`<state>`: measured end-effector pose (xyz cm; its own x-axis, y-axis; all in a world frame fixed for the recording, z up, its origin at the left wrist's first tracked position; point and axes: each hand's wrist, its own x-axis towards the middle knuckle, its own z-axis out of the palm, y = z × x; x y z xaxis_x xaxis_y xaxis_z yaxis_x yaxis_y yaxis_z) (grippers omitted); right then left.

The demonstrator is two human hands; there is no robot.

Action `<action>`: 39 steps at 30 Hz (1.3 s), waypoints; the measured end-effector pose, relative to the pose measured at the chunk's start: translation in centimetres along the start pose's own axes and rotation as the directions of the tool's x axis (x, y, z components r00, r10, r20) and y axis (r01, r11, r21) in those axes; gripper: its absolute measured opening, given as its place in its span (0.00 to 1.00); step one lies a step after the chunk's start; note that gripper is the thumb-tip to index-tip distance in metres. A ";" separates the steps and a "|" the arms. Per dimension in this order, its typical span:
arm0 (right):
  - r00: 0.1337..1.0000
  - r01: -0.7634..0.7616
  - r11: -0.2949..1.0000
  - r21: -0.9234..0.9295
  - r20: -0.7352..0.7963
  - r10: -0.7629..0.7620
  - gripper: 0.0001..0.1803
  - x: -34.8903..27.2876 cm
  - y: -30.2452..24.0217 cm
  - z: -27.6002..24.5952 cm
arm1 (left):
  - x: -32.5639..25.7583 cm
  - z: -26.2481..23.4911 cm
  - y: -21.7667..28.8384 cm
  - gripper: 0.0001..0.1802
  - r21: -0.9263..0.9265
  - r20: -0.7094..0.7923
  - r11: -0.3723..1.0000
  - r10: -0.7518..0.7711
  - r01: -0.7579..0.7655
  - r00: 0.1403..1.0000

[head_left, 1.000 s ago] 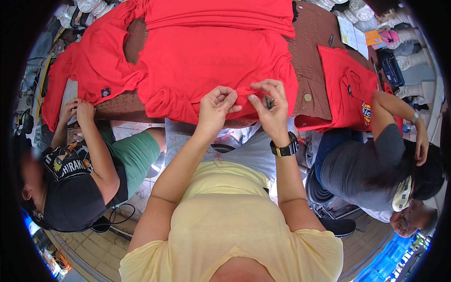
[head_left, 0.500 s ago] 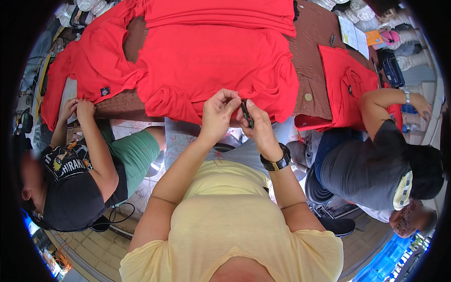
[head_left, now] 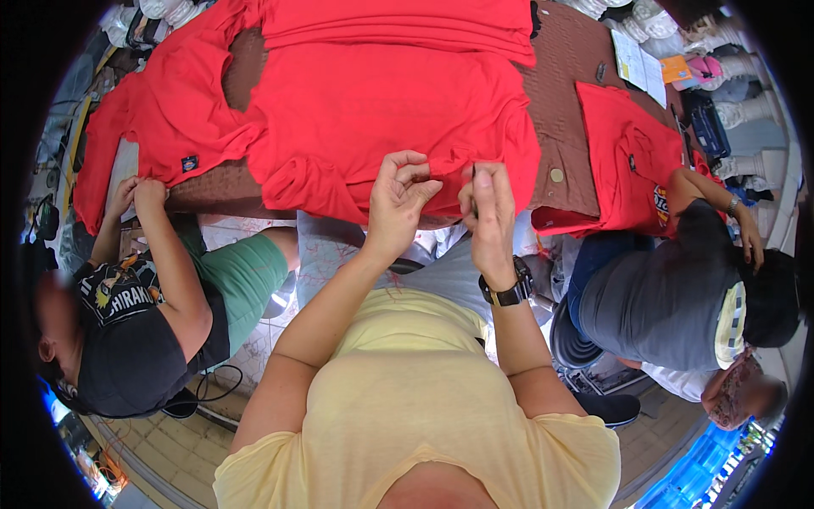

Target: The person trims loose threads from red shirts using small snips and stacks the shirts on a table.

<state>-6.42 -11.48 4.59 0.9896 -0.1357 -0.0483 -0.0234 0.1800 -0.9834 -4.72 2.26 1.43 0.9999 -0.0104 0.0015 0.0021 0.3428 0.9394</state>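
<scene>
A red garment point(head_left: 373, 102) lies spread before me on the brown-covered table, its near edge bunched and hanging slightly over the front. My left hand point(head_left: 397, 204) hovers over that near edge, fingers curled and the thumb apart from them, with nothing visible between. A little to its right, my right hand point(head_left: 492, 202) is closed around dark thread snips point(head_left: 474, 200), mostly hidden by the fingers. Both hands are apart from each other.
A co-worker at left handles another red garment point(head_left: 182, 140). At right, a second co-worker sits by a red shirt point(head_left: 623, 148). Folded red garments point(head_left: 398, 21) lie at the back. An open notebook point(head_left: 638, 66) and a round coin-like disc point(head_left: 556, 175) rest on the table point(head_left: 555, 127).
My hands have moved apart; the right one has gone right and turned, so the snips show less. The left thumb has parted from its fingers. The right co-worker's arm has drawn back.
</scene>
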 end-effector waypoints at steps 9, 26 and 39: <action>0.987 0.139 0.922 -0.363 -0.028 -0.160 0.15 0.4 0.6 -0.3 | 0.4 -0.8 -0.7 0.05 -0.026 -0.030 0.996 -0.089 0.088 0.996; 0.976 -0.164 0.966 -0.202 0.107 0.188 0.28 -0.9 2.7 1.0 | 0.1 -0.3 -0.7 0.03 0.071 0.100 0.997 -0.014 0.007 0.995; 0.912 0.310 0.869 -0.385 0.379 -0.157 0.09 5.0 -0.3 -3.5 | 0.0 -1.7 1.2 0.03 0.257 0.095 0.965 -0.071 0.045 0.993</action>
<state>-1.93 -15.63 4.01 0.9599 0.2175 0.1770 0.2318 -0.2605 -0.9372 -4.67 4.23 2.00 0.9917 -0.1243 -0.0329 0.0442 0.0892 0.9950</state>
